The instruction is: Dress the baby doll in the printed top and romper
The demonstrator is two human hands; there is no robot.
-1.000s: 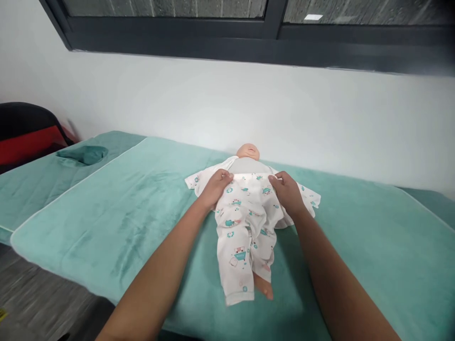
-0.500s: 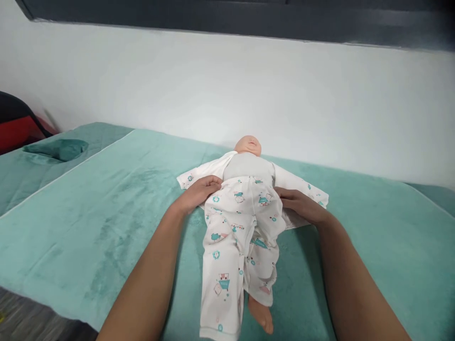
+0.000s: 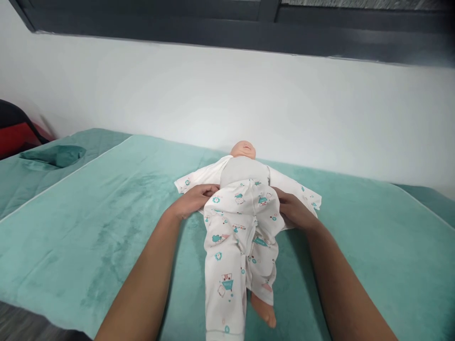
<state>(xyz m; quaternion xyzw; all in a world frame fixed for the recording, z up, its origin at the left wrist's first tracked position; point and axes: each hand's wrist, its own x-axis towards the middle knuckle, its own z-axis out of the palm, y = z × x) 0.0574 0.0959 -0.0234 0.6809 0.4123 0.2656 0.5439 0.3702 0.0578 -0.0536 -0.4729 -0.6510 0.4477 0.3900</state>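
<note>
A baby doll (image 3: 245, 149) lies on its back, head toward the wall, in a white long-sleeved top (image 3: 208, 173) spread out at both sides. Printed white baby pants (image 3: 238, 227) are up at its waist, over a plain grey-white torso (image 3: 245, 170). One bare foot (image 3: 263, 310) shows below the shorter-lying pant leg; the other foot is hidden in the cloth. My left hand (image 3: 195, 199) is closed at the left side of the waistband, fingers bent. On the opposite side my right hand (image 3: 293, 208) grips the waistband, its fingertips partly hidden by the cloth.
The doll rests on a green padded cover (image 3: 124, 227) over a bed. White wall (image 3: 220, 90) rises behind, below a dark window frame (image 3: 177, 31). A folded dark green cloth (image 3: 55, 156) and a red and black object (image 3: 17, 132) are at the far left.
The view has tilted up slightly. Both hands stay at the waistband; the right hand has shifted a little inward, tucked closer to the doll's side.
</note>
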